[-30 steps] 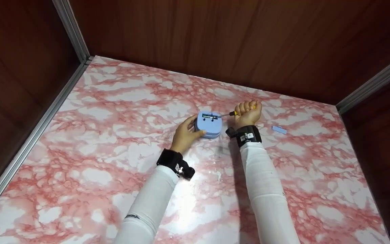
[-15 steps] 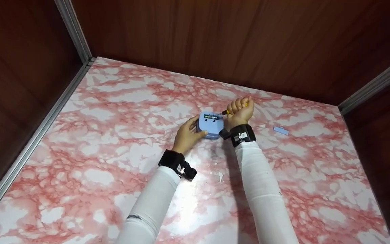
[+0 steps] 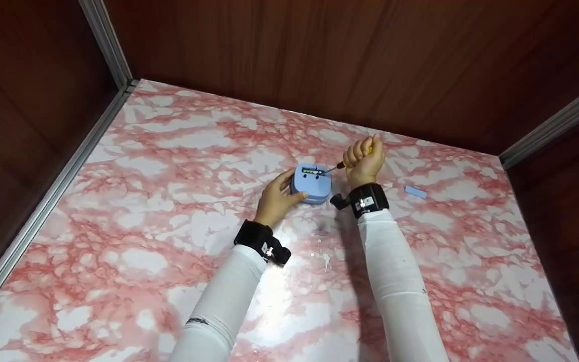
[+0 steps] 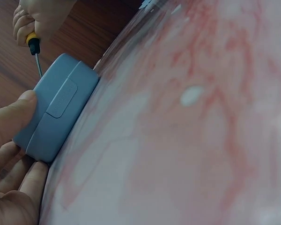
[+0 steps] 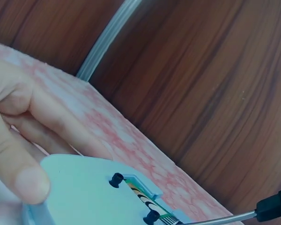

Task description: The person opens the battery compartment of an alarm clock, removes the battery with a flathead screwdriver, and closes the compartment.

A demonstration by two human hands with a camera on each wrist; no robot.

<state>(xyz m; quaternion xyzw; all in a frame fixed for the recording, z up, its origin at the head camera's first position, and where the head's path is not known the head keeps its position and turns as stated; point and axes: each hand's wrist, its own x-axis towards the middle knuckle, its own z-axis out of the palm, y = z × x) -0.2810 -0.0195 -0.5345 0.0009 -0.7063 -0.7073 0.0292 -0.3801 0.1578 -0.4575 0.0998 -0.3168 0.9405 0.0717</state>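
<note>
A rounded light-blue plastic case [image 3: 312, 187] rests on the marbled tabletop. Its upper face has an uncovered battery compartment [image 3: 311, 171], with two black pegs beside it. A battery [image 5: 145, 197] and a metal spring show inside. My left hand [image 3: 278, 200] grips the case from its left side, thumb on the near edge. In my right hand [image 3: 365, 160] I hold a screwdriver [image 3: 341, 165] with a yellow and black handle in a fist. Its shaft slants down to the compartment's right end, by the spring; the exact tip contact cannot be told.
A small flat blue cover [image 3: 415, 191] lies on the table to the right of my right hand. Dark wooden panels [image 3: 319, 55] rise behind and on both sides, joined by metal corner strips. Small white flecks mark the tabletop [image 3: 325, 259] in front of the case.
The right hand with the screwdriver went left over the case, then came back right and a little farther away. The left hand and the case have stayed put.
</note>
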